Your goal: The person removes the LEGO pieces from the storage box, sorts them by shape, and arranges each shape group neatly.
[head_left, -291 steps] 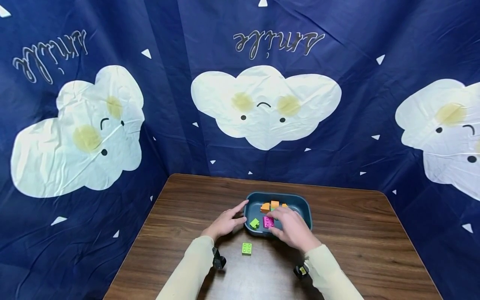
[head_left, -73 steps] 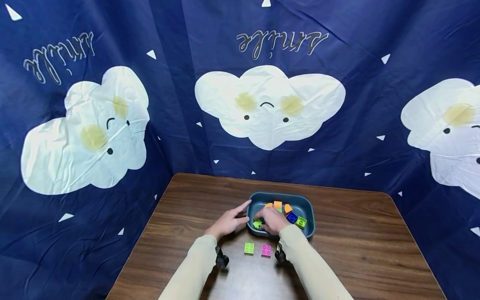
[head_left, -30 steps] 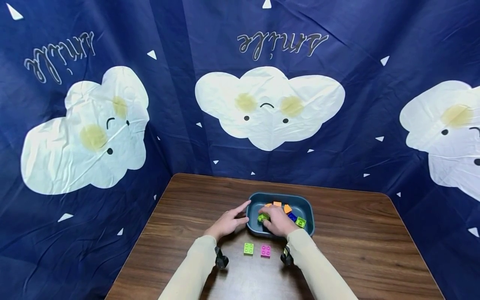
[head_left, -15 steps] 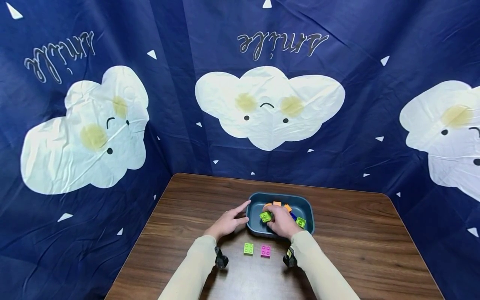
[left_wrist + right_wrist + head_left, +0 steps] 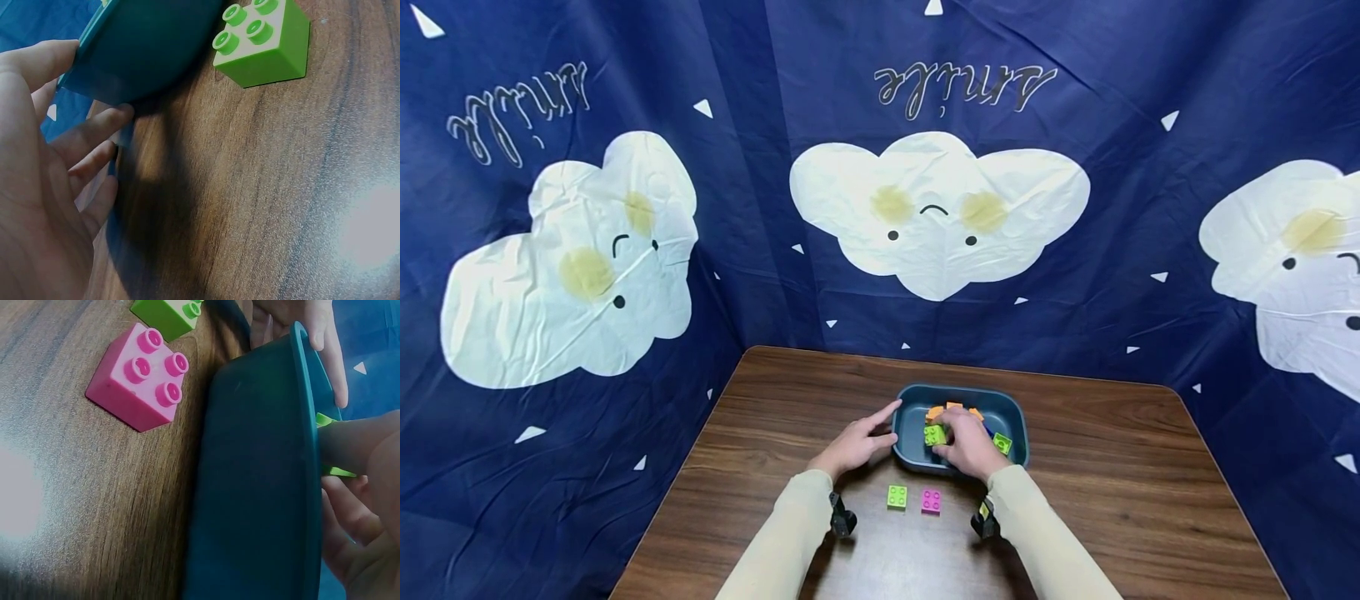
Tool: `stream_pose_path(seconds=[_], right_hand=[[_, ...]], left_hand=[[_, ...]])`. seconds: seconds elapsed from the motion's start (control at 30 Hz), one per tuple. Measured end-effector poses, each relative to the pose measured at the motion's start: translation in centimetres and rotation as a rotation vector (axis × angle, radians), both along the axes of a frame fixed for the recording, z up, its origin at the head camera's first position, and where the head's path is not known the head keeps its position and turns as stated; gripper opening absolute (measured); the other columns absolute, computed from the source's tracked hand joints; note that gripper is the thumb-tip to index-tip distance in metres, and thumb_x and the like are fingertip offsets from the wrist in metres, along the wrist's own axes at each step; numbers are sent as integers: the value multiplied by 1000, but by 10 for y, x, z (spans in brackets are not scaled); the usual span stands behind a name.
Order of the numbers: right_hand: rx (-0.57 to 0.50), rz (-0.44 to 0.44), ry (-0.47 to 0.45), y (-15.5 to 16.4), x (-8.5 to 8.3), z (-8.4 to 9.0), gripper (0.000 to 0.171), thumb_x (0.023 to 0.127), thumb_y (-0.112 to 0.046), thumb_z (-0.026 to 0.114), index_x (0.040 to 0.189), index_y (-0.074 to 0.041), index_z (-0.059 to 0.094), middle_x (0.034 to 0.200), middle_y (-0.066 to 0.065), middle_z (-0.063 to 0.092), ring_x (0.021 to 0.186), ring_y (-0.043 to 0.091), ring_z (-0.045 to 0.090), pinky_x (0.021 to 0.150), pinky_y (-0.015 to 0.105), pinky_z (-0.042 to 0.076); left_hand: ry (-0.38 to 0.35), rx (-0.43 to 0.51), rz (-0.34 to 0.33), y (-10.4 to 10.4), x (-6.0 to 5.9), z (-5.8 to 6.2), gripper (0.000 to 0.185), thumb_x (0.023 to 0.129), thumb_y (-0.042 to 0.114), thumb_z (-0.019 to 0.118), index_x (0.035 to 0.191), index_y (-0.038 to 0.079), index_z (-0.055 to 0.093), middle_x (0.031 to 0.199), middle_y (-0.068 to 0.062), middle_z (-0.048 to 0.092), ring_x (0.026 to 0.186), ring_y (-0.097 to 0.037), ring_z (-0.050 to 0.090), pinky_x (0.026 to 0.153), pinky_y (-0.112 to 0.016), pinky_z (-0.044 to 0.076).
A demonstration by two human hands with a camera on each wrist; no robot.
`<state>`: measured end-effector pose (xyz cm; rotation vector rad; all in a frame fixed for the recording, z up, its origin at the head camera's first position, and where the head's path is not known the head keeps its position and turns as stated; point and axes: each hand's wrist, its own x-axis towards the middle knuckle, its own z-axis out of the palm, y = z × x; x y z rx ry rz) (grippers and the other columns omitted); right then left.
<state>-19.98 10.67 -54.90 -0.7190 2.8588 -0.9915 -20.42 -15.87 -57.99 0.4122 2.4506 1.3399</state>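
Observation:
Inside the dark teal bin (image 5: 917,465), my right hand (image 5: 972,446) pinches a light green toy building brick (image 5: 934,435) between thumb and fingers, its studs facing up and toward the left. In the right wrist view the bin's wall (image 5: 262,456) hides most of that brick. My left hand (image 5: 853,447) has its fingers extended against the bin's left side; the left wrist view shows fingertips at the rim and wall. On the table in front of the bin sit another light green brick (image 5: 897,497) and a pink brick (image 5: 931,502), both studs up.
Orange bricks (image 5: 934,413) lie at the back of the bin. A blue brick (image 5: 988,432), partly hidden by my right hand, and a green brick (image 5: 1002,444) lie on its right. The wooden table (image 5: 1112,467) is bounded by a blue cloud-print curtain (image 5: 737,208).
The pink brick, in the bin at first, now stands on the table. My right hand has picked the green brick from the bin's front left, moved it right and turned it. The left hand stays put.

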Motion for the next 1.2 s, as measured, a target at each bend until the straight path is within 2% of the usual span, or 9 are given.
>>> stream_pose_path(seconds=[0.13, 0.33, 0.5, 0.7, 0.93, 1.2], right_hand=[[3, -9, -5, 2, 3, 1, 37, 84, -10, 90, 118, -6, 77, 113, 6, 68, 83, 13, 60, 76, 37, 53], [-24, -12, 21, 3, 7, 4, 36, 81, -9, 92, 114, -7, 79, 104, 0, 68, 83, 14, 60, 80, 39, 50], [-33, -14, 40, 5, 10, 6, 36, 81, -10, 92, 114, -8, 79, 101, -2, 68, 84, 16, 63, 78, 35, 51], [-86, 7, 40, 11, 15, 8, 39, 83, -10, 91, 120, -11, 78, 108, -2, 69, 86, 18, 65, 74, 30, 54], [-118, 43, 72, 22, 24, 10, 41, 86, -11, 88, 125, -10, 75, 117, 0, 72, 94, 22, 70, 79, 36, 59], [-108, 21, 133, 35, 34, 11, 40, 86, -17, 90, 124, -16, 76, 118, -3, 74, 103, 18, 71, 87, 41, 61]], left_hand=[[-3, 0, -2, 0, 0, 0, 66, 107, 34, 62, 166, 38, 32, 157, -6, 54, 141, -27, 55, 120, -59, 36], [17, 7, -3, 0, -1, 0, 66, 107, 32, 63, 166, 37, 34, 159, -5, 51, 140, -26, 56, 121, -55, 37], [17, 4, -5, 1, -1, 1, 66, 107, 33, 63, 166, 37, 34, 161, -5, 49, 141, -26, 55, 121, -55, 36], [12, -2, -3, 1, -1, 1, 66, 107, 33, 63, 166, 38, 34, 160, -5, 50, 141, -27, 55, 121, -56, 36], [5, -5, 2, 1, 1, 3, 65, 107, 33, 62, 165, 39, 33, 161, -4, 49, 141, -26, 55, 121, -56, 36], [-7, 8, 6, 0, 0, 0, 66, 107, 35, 62, 165, 42, 32, 161, -4, 49, 142, -27, 54, 120, -59, 35]])
